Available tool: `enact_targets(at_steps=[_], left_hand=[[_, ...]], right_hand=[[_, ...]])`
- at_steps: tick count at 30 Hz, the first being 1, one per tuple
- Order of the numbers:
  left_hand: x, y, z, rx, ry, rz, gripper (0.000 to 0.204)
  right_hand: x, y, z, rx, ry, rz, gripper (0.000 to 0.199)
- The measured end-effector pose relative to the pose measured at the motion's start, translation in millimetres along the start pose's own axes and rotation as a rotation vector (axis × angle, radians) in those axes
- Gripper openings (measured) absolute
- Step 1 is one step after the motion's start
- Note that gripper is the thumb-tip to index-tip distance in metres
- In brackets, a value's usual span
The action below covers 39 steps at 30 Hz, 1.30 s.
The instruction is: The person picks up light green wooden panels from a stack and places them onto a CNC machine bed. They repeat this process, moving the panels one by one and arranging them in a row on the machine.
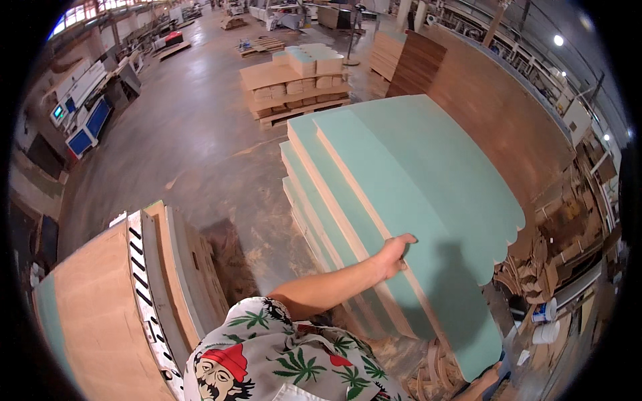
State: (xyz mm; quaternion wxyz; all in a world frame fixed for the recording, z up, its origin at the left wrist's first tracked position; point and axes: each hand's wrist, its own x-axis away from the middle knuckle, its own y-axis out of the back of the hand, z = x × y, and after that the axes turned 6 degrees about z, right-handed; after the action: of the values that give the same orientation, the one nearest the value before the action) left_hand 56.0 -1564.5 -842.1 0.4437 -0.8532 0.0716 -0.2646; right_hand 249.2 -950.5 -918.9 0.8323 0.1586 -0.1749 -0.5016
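Note:
A stack of large green-faced boards (414, 167) with pale wooden edges lies in front of me, stepped so each lower edge shows. The top board has a scalloped right edge. My left hand (394, 255) reaches across from the lower middle and grips the top board's near edge, thumb on the green face and fingers curled over the edge. My right hand is out of sight. A patterned shirt sleeve (267, 321) covers my shoulder.
Curved wooden panels (167, 267) stand stacked at the lower left. A pallet (294, 80) with boards and green blocks sits further back on the concrete floor (194, 147). Brown boards (481, 100) lean at the right, white buckets (545, 321) below them. Machines (87, 113) line the left wall.

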Motion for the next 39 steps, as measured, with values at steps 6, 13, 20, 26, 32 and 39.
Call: enact_targets(at_steps=[6,13,20,26,32,39], left_hand=[[-42.5,-16.8,-9.8,-0.055,0.009,-0.011,0.037],[-79.9,0.6,2.7,-0.236,0.050,-0.143,0.038],[-70.7,6.9,-11.5,-0.569,0.189,-0.087,0.030],[-69.8,11.5,-12.1,-0.470,0.017,-0.164,0.025],[-78.3,17.0,-12.0,-0.424,-0.072,-0.214,0.024],[-71.5,-5.9,-18.7,-0.383,-0.129,-0.396,0.025]], right_hand=[[-66.6,-24.6,-0.2,0.034,0.035,0.036,0.054],[-95.4,-50.5,-3.8,0.073,0.069,0.098,0.055],[-114.0,-70.9,-13.1,-0.295,-0.133,0.239,0.048],[-70.2,-106.2,-4.5,-0.063,-0.147,0.275,0.049],[-65.2,-109.0,-2.7,0.020,-0.112,0.288,0.050],[-58.1,-113.0,6.2,0.232,0.014,0.219,0.051]])
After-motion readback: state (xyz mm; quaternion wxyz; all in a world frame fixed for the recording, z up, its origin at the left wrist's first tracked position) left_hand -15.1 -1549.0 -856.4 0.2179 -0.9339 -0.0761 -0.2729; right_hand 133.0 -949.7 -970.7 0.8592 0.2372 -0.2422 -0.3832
